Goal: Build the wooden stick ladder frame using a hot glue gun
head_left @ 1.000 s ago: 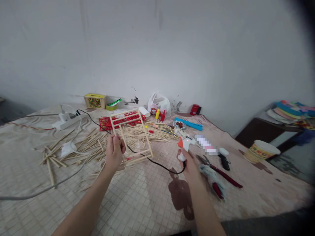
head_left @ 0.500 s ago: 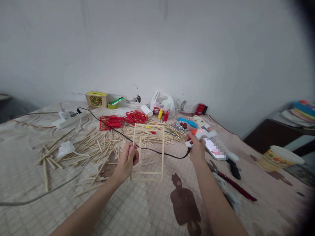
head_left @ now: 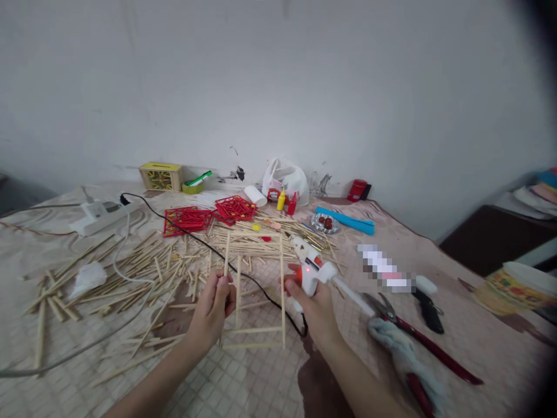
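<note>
My left hand [head_left: 212,307] is closed on the left upright of an open box-shaped frame [head_left: 283,307] built of thin wooden sticks. The frame stands tilted slightly over the tabletop. In my right hand [head_left: 321,313] is a white and orange hot glue gun [head_left: 310,273], its red light on. Its nozzle points up and left, close to the frame's upper right corner; whether it touches cannot be made out. A glue stick [head_left: 354,294] juts from the gun's rear. The black cord [head_left: 265,293] runs behind the frame. Loose wooden sticks [head_left: 139,278] lie behind and left.
Red stick panels [head_left: 189,220], a white plastic bag [head_left: 298,183], yellow [head_left: 281,200] and red bottles [head_left: 292,203] stand farther back. At right lie red-handled pliers [head_left: 430,342], a glove [head_left: 395,348], a phone [head_left: 387,270] and a paper cup [head_left: 500,290]. A power strip [head_left: 104,219] sits left.
My right hand has brought the glue gun leftward to the frame and turned its nozzle to point up and left. My left hand keeps its hold on the frame. The view has shifted slightly.
</note>
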`<state>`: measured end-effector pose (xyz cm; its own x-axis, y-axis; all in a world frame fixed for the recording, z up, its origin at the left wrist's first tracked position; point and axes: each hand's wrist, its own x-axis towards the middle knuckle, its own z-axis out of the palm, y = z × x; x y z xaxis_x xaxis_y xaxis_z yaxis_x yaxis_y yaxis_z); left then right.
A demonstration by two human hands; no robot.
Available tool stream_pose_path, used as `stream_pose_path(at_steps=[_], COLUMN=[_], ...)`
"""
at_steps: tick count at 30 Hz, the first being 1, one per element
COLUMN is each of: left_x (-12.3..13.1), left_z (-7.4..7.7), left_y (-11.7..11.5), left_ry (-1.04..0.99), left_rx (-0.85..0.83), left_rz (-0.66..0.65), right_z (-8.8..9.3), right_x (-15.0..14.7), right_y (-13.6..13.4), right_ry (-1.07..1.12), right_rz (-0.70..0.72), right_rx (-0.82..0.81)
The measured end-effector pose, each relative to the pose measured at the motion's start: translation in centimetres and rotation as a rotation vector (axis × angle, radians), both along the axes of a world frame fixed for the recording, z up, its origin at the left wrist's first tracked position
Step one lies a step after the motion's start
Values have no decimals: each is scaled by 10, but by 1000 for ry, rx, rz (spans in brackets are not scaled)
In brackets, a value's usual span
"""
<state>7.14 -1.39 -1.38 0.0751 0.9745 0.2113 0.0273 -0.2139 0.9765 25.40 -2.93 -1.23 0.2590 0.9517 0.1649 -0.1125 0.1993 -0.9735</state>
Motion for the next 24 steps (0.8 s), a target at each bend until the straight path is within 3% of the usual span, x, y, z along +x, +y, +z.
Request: stream_pose_path(at_steps=[11,19,21,24], left_x=[8,-8,-13,-17], left_z=[-8,-11,-9,-5], left_y=[-9,-10,-10,-12], left_ry=[-118,63,108,141], left_rx=[-54,113,125,141], left_rz=[141,258,270,265], right_z=[0,6,8,8], right_x=[-6,-5,-2,1], right_y=[-9,-13,-17,-27], right_ry=[-133,52,80,-70], right_rz=[-61,-205,-178,-103], right_rx=[-37,126,157,137])
